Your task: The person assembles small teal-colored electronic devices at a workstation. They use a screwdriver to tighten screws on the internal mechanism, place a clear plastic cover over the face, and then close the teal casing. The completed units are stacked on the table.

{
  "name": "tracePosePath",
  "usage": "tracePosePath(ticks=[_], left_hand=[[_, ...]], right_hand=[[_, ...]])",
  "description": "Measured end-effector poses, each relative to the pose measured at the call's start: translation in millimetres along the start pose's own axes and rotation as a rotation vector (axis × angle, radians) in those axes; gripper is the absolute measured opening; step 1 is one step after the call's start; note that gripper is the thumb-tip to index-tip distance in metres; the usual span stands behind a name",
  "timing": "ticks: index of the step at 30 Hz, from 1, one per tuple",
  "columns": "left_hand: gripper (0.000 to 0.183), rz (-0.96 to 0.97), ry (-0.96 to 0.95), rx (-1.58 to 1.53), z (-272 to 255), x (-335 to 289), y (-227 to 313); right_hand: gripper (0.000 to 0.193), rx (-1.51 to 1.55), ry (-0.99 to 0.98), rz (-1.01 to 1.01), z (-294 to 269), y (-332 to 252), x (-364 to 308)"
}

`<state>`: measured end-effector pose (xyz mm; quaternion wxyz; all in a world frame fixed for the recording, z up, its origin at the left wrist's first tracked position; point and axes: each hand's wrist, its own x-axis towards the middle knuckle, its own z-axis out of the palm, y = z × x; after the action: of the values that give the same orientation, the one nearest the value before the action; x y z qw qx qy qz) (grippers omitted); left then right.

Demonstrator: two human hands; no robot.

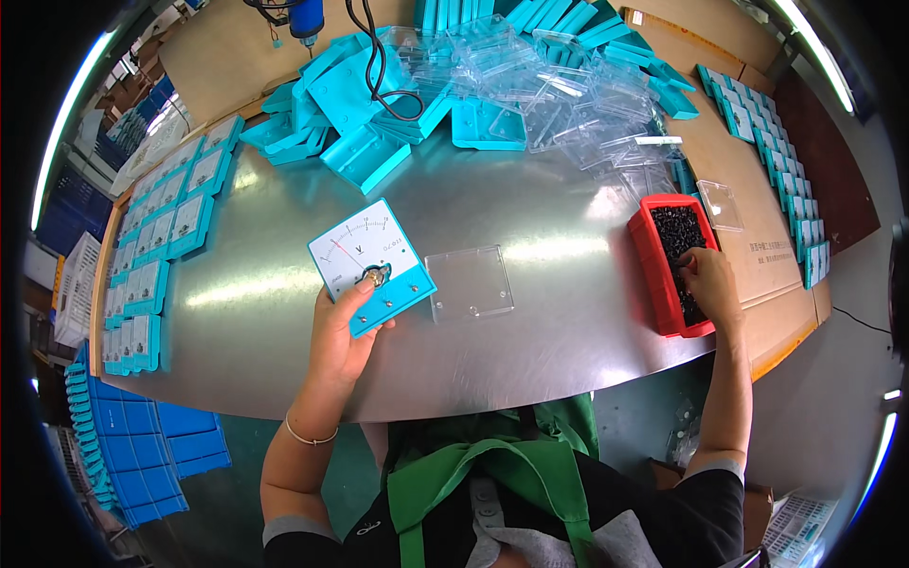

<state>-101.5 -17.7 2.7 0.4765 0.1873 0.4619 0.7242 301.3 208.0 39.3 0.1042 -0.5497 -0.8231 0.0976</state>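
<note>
My left hand (347,327) grips a panel voltmeter (365,248) by its lower edge, thumb on the front. The meter has a white dial with a red needle and a teal base, and its front has no clear cover on it. Just right of it, a clear plastic cover (471,283) lies flat on the metal table. Over at the right, my right hand (708,284) reaches into a red bin (657,275) full of small black parts (676,230). Its fingers are pinched together among the parts; what they hold, if anything, is too small to make out.
Teal housings (369,156) and clear covers (578,104) are heaped at the back. Rows of meters (156,222) line the table's left side; more meters (772,156) stand at the far right. A blue power screwdriver (305,19) hangs above. Another clear cover (721,205) lies beside the bin.
</note>
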Motion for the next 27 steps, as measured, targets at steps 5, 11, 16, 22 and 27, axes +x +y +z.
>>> tracePosePath(ticks=[5, 11, 16, 22, 27], left_hand=[[0.033, 0.017, 0.022, -0.004, -6.7, -0.6, 4.4], [0.033, -0.009, -0.015, -0.039, -3.2, 1.6, -3.4], [0.031, -0.045, -0.028, -0.071, -10.5, 0.7, -19.9], [0.030, -0.041, -0.023, -0.079, -9.0, 0.1, -16.4], [0.030, -0.047, -0.035, -0.076, -8.6, -2.4, -14.8]], right_hand=[[0.011, -0.156, 0.138, -0.071, -10.0, -9.8, -6.0], [0.010, -0.188, 0.182, -0.241, -10.0, -43.2, -1.3], [0.008, 0.421, 0.077, -0.320, -20.4, -120.3, -9.5], [0.014, 0.539, -0.312, -0.696, 46.3, -186.7, -8.3], [0.013, 0.351, -0.241, -0.823, 81.1, -204.1, -8.8]])
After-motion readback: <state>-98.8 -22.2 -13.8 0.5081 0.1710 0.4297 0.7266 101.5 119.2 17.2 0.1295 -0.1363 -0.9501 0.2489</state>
